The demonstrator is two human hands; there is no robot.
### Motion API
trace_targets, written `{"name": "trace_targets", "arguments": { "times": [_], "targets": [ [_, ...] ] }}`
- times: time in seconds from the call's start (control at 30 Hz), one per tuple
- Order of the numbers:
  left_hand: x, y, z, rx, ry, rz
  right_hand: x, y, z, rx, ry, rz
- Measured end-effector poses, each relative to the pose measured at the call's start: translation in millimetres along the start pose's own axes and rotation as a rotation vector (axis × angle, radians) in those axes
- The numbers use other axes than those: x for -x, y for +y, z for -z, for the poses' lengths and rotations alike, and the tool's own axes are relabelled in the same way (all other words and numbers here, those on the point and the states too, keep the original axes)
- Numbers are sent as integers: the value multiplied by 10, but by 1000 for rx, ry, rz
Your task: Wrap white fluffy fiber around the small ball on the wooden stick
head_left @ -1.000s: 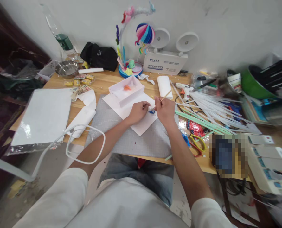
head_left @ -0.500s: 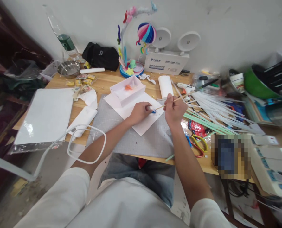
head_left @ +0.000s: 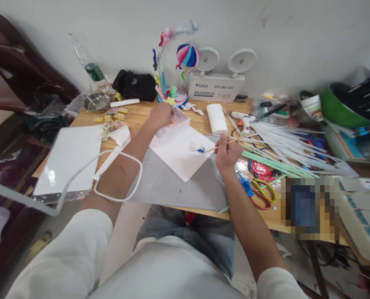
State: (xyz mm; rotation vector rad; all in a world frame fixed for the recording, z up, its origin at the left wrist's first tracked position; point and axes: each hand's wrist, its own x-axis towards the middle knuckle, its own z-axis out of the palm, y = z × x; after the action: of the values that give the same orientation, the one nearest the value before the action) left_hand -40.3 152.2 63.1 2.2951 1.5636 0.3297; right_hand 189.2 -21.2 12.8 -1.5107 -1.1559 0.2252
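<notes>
Left hand (head_left: 162, 115) was over the pale box (head_left: 183, 118), fingers dipped at its inside. Back of the hand hid most of them, so couldn't tell whether they gripped anything. It also covered the box's left part; an orange piece (head_left: 171, 122) showed just beside the fingers. White looped tube (head_left: 118, 200) crossed in front of the left forearm.

Right hand (head_left: 228, 153) had its fingers clenched on a thin wooden stick (head_left: 245, 137), mid-length hidden in the fist. Stick's lower end reached a small white-and-blue piece (head_left: 198, 147) on the white sheet (head_left: 181, 162), left of the right fingers and apart from them. Touching or just beside: couldn't tell. Piece's shape was too small to make out.

Twin-head lamp unit (head_left: 216, 88) at the back of the table (head_left: 200, 118) carried Chinese lettering, too small to read reliably. Black pouch (head_left: 134, 86): white script, illegible. Bottle (head_left: 94, 72): green label, text unreadable. Dark item (head_left: 303, 207) at the table's right edge was pixelated out.
</notes>
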Motion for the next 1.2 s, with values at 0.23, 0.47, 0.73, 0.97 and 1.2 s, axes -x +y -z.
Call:
{"name": "trace_targets", "arguments": {
  "times": [0.23,0.47,0.73,0.97,1.2],
  "targets": [
    [-95,39,-216,-26,19,-14,-18,-38,24,41,-4,38],
    [-125,49,-301,-46,32,-30,-2,11,0,44,-20,72],
    [224,191,-63,435,327,26,5,-14,11,-24,12,60],
    [857,703,-477,1240,47,130,-34,-118,28,-352,118,-89],
    [1030,851,-788,1438,-96,127,-44,-216,-12,-657,-295,-470]
  ]
}}
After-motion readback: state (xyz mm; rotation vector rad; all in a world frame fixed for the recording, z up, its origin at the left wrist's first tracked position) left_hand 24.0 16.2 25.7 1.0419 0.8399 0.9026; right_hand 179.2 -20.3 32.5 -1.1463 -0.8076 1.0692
